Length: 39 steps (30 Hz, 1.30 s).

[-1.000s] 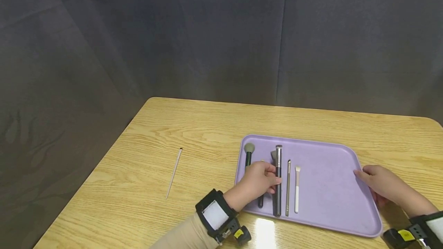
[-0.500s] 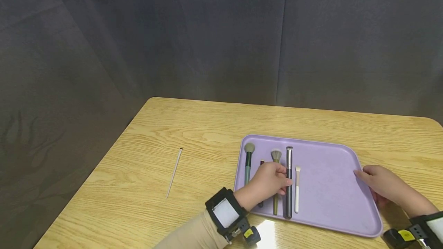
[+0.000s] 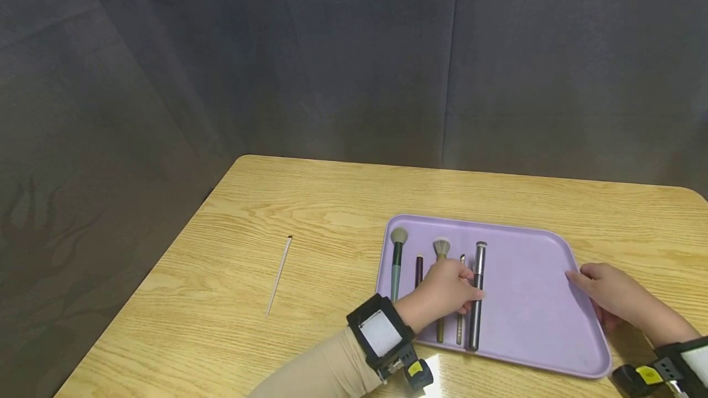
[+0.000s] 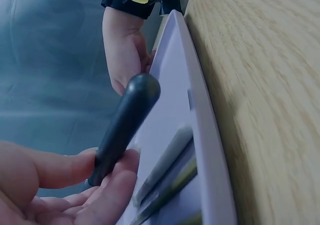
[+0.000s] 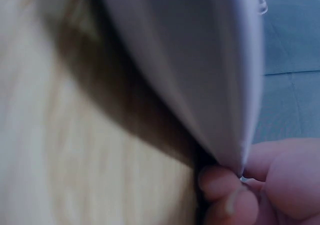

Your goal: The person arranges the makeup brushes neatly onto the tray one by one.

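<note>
My left hand (image 3: 447, 287) pinches a black makeup brush (image 3: 476, 318) with a silver ferrule between thumb and fingers, over the lilac tray (image 3: 531, 300). In the left wrist view its rounded black handle end (image 4: 137, 97) points up, above the tray floor. Below it lies a white-handled brush (image 4: 165, 157), which the head view hides behind the black one. At the tray's right side my right hand (image 3: 614, 290) grips the rim, thumb on top. The right wrist view shows its fingers (image 5: 220, 182) curled under the tray edge (image 5: 245, 110).
Left of the held brush on the tray lie a green-handled brush (image 3: 396, 263), a short dark brush (image 3: 418, 269), an olive brush with fluffy grey bristles (image 3: 441, 247) and a thin angled brush (image 3: 460, 330). A slim white brush (image 3: 279, 275) rests on the wooden table (image 3: 332, 214).
My left hand has carried the black brush rightward across the tray, passing over the thin brush to the white-handled one. The right hand and the tray stay put.
</note>
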Each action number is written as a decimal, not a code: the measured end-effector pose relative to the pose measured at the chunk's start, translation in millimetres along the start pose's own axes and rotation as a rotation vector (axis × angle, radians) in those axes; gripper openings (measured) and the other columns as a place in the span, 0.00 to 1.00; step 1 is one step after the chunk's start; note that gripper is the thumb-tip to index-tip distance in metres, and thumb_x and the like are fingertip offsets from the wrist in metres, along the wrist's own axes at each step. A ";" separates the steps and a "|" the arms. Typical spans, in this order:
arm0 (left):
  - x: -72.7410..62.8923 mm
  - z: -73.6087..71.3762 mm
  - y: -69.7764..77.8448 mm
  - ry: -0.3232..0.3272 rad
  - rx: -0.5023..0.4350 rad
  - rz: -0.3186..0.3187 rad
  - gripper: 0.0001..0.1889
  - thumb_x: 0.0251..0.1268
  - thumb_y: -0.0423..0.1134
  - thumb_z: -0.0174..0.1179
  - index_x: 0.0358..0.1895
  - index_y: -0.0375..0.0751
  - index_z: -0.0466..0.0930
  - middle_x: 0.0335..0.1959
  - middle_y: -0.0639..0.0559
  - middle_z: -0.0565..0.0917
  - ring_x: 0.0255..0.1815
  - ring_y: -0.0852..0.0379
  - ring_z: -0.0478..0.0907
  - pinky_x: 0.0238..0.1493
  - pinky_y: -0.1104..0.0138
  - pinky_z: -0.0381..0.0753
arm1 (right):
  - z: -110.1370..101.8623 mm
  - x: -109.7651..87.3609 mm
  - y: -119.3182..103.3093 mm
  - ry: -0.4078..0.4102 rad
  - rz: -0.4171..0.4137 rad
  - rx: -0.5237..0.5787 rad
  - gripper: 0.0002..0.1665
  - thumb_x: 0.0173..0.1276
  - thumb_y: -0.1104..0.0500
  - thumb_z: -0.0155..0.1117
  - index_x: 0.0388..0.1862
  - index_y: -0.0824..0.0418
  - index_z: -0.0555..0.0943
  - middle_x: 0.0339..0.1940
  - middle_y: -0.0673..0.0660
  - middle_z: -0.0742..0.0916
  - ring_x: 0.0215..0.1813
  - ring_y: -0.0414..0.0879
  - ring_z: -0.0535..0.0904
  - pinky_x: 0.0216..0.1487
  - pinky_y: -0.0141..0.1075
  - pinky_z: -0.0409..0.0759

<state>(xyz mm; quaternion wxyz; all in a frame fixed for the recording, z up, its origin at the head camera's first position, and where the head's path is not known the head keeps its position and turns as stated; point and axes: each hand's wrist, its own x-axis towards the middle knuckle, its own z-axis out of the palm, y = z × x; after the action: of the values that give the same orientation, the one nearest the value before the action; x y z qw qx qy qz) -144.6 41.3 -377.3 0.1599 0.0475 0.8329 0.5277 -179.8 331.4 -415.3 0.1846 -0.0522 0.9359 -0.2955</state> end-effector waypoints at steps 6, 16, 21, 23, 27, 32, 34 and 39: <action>4.1 5.3 2.4 -0.011 0.053 -0.039 0.07 0.57 0.29 0.68 0.35 0.31 0.80 0.13 0.51 0.77 0.09 0.62 0.70 0.13 0.75 0.71 | 0.4 0.6 0.6 -0.008 0.016 0.009 0.17 0.78 0.56 0.43 0.37 0.69 0.72 0.14 0.54 0.73 0.12 0.45 0.71 0.15 0.38 0.75; 9.3 14.5 6.7 -0.079 0.056 -0.089 0.08 0.58 0.27 0.67 0.29 0.31 0.75 0.09 0.45 0.76 0.07 0.60 0.69 0.11 0.71 0.75 | -0.3 0.1 -1.1 -0.001 0.009 0.014 0.17 0.79 0.57 0.42 0.34 0.67 0.72 0.12 0.53 0.72 0.12 0.43 0.69 0.15 0.37 0.74; 10.4 19.2 7.7 -0.080 0.097 -0.075 0.13 0.57 0.27 0.68 0.22 0.35 0.72 0.07 0.45 0.75 0.05 0.60 0.68 0.10 0.71 0.75 | -0.2 -0.9 -1.6 0.003 0.000 0.015 0.17 0.79 0.57 0.42 0.33 0.66 0.72 0.12 0.53 0.72 0.11 0.43 0.69 0.15 0.37 0.74; 10.6 21.5 8.0 -0.076 0.134 -0.061 0.13 0.57 0.28 0.68 0.21 0.35 0.72 0.06 0.46 0.74 0.04 0.62 0.66 0.10 0.72 0.73 | -0.2 -1.0 -1.4 0.002 -0.001 0.018 0.17 0.79 0.57 0.42 0.33 0.65 0.72 0.12 0.53 0.73 0.11 0.43 0.69 0.14 0.37 0.74; 10.7 26.0 9.3 -0.065 0.268 -0.011 0.15 0.59 0.31 0.68 0.19 0.37 0.72 0.04 0.51 0.72 0.03 0.63 0.65 0.08 0.75 0.69 | -0.7 -1.2 -1.3 -0.003 0.001 0.020 0.18 0.79 0.56 0.42 0.34 0.67 0.72 0.12 0.53 0.73 0.11 0.44 0.69 0.15 0.37 0.74; 9.9 29.8 12.0 -0.049 0.408 0.033 0.16 0.60 0.33 0.68 0.17 0.39 0.73 0.04 0.55 0.70 0.03 0.64 0.65 0.07 0.76 0.66 | -0.6 -1.4 -2.2 -0.002 0.008 0.017 0.18 0.79 0.56 0.42 0.34 0.66 0.72 0.12 0.53 0.72 0.12 0.44 0.69 0.15 0.37 0.74; 9.5 30.6 13.7 -0.045 0.483 0.064 0.14 0.60 0.34 0.67 0.18 0.39 0.75 0.05 0.55 0.70 0.03 0.65 0.65 0.08 0.77 0.66 | -1.0 -1.0 -2.3 -0.005 0.009 0.013 0.18 0.79 0.56 0.42 0.34 0.67 0.72 0.12 0.53 0.72 0.12 0.44 0.69 0.15 0.37 0.74; 9.2 31.4 14.8 -0.030 0.633 0.136 0.13 0.62 0.32 0.64 0.18 0.39 0.76 0.06 0.56 0.71 0.03 0.66 0.66 0.07 0.77 0.67 | -1.3 0.1 -1.7 -0.011 0.006 0.002 0.18 0.80 0.56 0.42 0.33 0.67 0.71 0.12 0.53 0.73 0.11 0.44 0.70 0.15 0.37 0.74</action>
<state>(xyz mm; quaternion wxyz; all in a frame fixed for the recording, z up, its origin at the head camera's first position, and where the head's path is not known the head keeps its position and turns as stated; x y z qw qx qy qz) -144.7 77.1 -378.4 0.1137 0.1584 0.9481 0.2511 -180.5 330.7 -413.4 0.1908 -0.0508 0.9347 -0.2954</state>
